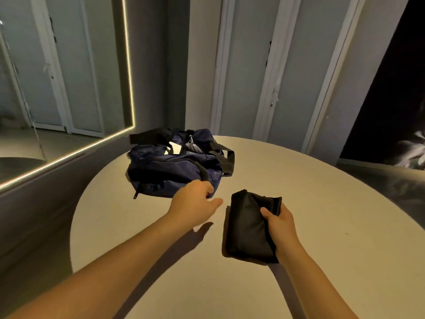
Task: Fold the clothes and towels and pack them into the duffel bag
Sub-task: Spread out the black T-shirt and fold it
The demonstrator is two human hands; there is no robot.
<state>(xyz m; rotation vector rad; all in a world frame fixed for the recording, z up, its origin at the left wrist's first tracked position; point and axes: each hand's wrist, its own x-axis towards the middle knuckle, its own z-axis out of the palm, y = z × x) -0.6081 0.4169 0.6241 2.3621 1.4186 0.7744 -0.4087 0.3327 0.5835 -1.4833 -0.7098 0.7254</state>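
Note:
A navy duffel bag (174, 164) with black straps lies on the far left part of the round white table (299, 203). Its top looks partly unzipped, with light fabric showing inside. My left hand (195, 201) reaches to the bag's near edge, and its fingers curl round a black strap there. A folded black garment (248, 229) lies on the table to the right of that hand. My right hand (279, 225) grips the garment's right edge, thumb on top.
A large mirror (57, 77) with a lit border leans on the wall at the left. Pale wardrobe doors (287, 65) stand behind the table. A dark opening (395, 100) is at the right. Grey floor surrounds the table.

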